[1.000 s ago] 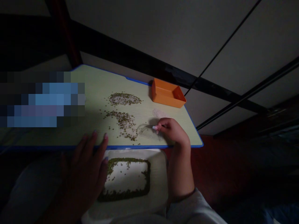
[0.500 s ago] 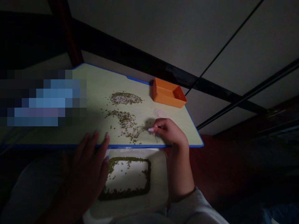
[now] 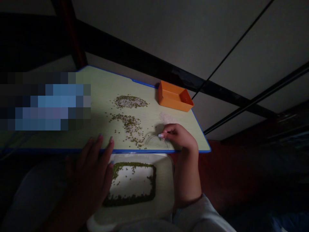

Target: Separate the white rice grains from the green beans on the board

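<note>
My right hand (image 3: 176, 134) pinches a clear, half-round protractor (image 3: 155, 140) between thumb and fingers, low over the table near its front edge. Just left of the protractor lies a loose pile of green beans mixed with pale grains (image 3: 131, 125). Behind it sits a second mixed pile (image 3: 130, 101). A small patch of pale grains (image 3: 166, 116) lies beyond my right hand. My left hand (image 3: 93, 167), in shadow, has its fingers spread and holds nothing; its fingertips are at the table's front edge. Below that edge, a white tub (image 3: 164, 193) has green beans along its inner border.
An orange open box (image 3: 175, 96) stands at the table's back right. The pale table (image 3: 96, 90) has a blue rim. Pale panels with dark strips (image 3: 217, 48) rise behind it. A pixelated area covers the left side. Dark red floor (image 3: 217, 174) shows at right.
My right hand has moved slightly right with the protractor, away from the front pile. The protractor now shows more of its half-round shape. My left hand has hardly moved.
</note>
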The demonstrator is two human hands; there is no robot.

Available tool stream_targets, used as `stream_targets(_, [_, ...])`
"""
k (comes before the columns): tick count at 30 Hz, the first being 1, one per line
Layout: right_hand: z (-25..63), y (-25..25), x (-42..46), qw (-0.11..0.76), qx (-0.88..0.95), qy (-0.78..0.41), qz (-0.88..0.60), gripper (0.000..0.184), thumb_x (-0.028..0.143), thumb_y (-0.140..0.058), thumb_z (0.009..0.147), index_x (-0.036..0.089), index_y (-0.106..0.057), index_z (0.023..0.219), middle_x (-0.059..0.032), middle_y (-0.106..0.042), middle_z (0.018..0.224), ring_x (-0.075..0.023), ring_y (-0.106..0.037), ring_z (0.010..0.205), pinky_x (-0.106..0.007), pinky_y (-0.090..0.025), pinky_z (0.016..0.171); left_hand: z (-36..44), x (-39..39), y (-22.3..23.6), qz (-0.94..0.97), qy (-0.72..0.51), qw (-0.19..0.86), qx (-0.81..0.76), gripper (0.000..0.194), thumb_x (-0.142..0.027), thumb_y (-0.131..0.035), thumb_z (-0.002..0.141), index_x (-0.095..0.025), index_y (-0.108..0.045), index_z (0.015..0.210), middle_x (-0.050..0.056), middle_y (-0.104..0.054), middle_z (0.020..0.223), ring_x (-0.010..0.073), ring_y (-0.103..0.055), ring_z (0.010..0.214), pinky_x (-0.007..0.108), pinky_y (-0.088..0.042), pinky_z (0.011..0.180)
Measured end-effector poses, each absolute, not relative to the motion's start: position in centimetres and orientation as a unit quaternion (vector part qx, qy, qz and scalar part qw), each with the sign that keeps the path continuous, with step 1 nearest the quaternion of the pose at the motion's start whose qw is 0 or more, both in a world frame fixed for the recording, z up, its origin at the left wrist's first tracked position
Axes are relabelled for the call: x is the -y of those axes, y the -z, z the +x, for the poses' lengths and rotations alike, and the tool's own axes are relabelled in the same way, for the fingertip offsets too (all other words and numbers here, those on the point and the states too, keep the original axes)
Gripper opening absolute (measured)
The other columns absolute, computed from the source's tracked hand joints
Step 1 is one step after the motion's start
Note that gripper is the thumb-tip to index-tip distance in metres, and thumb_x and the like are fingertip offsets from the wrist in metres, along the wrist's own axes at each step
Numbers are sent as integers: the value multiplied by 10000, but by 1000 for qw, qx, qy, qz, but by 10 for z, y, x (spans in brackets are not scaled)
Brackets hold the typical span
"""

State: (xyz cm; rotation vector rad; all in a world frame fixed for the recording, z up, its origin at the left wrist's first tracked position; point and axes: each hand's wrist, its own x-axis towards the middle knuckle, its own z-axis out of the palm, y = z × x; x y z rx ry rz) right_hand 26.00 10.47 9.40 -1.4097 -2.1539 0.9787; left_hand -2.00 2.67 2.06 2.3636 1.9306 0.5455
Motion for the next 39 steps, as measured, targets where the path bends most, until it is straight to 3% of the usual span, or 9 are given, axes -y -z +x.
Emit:
stream_targets(12, [258,-92,-104,196,766,-400,-463,283,341,-595,836,131,-625,648,-7,-588,628,-98,-490,613,-238,-382,615,-19,-27,-20,762,-186,15,-620,540,-291,-270,875,-250,-269,1413,130,-300,1532,308,-217,1438,700,-261,1063])
stream_targets(27, [247,-96,-101,186,786,-357,-469,292,326,-590,843,128,-628,632,5,-554,607,-83,-468,598,-222,-369,610,-21,-26,-19,764,-185,12,-619,563,-285,-280,874,-281,-202,1432,122,-296,1534,296,-203,1445,695,-263,1066])
stream_targets(39, [263,-95,-101,207,765,-334,-511,296,332,-592,840,135,-635,623,-8,-591,619,-89,-493,601,-232,-373,612,-20,-26,-20,756,-187,20,-626,528,-300,-248,880,-248,-291,1403,125,-316,1525,295,-223,1436,689,-260,1070])
